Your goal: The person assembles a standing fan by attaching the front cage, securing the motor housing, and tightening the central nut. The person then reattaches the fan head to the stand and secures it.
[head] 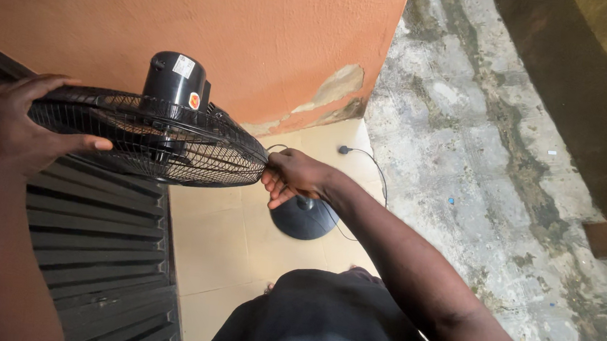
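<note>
At head height by wall: left hand (18, 131) and right hand (294, 177) clamped on fan guard (152, 143), risk of tipping off base (304, 217), cord (373, 171) snagging.

Both arms reach forward, spread apart. The left hand (18, 127) curls, fingers splayed. The right hand (294, 177) closes, knuckles up.

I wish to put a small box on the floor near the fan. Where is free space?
Free: the cream floor tiles between the dark ribbed metal door and the round black fan base. Crowded: around the base, where the thin black cable runs, and beneath the black wire fan guard gripped by left hand and right hand.
</note>
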